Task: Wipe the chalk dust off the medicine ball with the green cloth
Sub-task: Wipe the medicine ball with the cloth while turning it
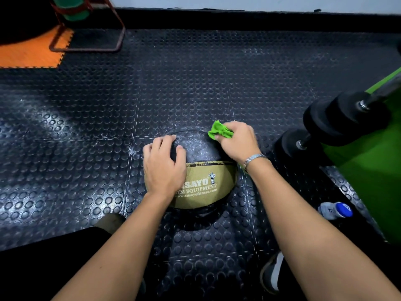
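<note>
Studded rubber floor point(86, 127) — medicine ball point(201, 153), label facing the person; left hand point(162, 168) spread on it, right hand point(236, 142) clutching green cloth point(220, 131).

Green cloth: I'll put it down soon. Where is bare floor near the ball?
The studded floor is bare left of the medicine ball up to the orange mat, and beyond it toward the wall. Right side is crowded: black rollers, bottle.

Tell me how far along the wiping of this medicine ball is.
Nothing looks finished yet. The left hand steadies the medicine ball while the right hand grips the bunched green cloth against its far upper edge. Whitish dust shows on the black top, so most wiping seems left.
</note>
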### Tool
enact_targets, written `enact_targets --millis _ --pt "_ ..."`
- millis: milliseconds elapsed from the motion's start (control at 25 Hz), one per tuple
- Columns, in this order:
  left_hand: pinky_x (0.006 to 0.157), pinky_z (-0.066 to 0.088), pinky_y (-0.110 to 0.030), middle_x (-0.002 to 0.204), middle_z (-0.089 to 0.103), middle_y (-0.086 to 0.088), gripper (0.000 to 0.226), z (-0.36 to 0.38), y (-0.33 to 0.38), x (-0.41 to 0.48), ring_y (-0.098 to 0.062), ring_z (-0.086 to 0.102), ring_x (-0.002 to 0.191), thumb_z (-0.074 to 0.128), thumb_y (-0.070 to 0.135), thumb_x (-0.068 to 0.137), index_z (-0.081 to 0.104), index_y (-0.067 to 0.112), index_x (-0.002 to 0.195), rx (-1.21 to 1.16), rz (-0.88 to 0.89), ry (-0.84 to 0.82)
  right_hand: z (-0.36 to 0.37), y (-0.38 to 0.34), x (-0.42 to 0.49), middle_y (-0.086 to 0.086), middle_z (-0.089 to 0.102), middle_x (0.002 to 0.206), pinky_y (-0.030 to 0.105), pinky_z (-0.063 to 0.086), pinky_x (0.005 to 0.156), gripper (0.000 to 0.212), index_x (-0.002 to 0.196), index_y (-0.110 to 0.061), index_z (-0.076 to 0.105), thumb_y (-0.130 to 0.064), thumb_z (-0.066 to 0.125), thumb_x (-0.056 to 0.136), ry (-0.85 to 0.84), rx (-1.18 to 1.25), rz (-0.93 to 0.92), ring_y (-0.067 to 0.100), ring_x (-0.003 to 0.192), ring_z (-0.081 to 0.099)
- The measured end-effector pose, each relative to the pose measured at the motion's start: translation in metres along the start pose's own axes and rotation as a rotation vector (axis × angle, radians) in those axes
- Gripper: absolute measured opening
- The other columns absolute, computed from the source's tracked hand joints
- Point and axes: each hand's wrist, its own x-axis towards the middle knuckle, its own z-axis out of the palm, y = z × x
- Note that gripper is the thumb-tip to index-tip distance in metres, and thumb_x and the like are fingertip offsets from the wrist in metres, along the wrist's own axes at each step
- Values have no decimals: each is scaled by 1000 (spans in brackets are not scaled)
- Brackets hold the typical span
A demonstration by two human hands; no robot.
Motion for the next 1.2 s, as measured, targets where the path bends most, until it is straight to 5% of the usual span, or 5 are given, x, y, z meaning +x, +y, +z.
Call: enact_targets --millis 120,280,640,800,1200 --pt "92 34 -30 124 65 6 48 -3 -4 -1 -19 47 117 38 43 96 67 21 127 -5 -10 26 1 -8 -11 1 64 78 39 51 74 15 75 -11 69 -23 78 78 -75 56 -150 24 79 60" --pt "93 34 -29 127 64 9 52 1 0 -2 -16 45 119 35 47 96 66 24 131 10 -5 -3 -10 3 -6 -3 63 72 36 53 71 13 77 -15 69 -27 75 79 -24 -9 32 26 80 62" --pt "93 42 -35 123 64 9 48 -1 1 -2 -16 45 117 38 45 96 67 24 129 7 -8 9 -8 -20 -1 1 62 66 38 52 67 15 71 -11 65 -23 70 78 -78 -5 17 25 72 59" --pt "91 36 -31 122 65 7 47 -3 -2 0 -19 48 116 38 43 96 67 22 127 3 -22 27 1 -20 -17 -1 57 75 40 50 69 20 65 -16 59 -21 72 80 -115 8 -199 23 76 57" --pt "91 42 -36 121 64 9 48 -2 1 -1 -15 45 116 36 46 95 66 24 125 -22 -32 8 -6 28 -53 -1 60 75 35 46 71 11 75 -13 66 -10 76 79 -9 132 -132 21 73 56"
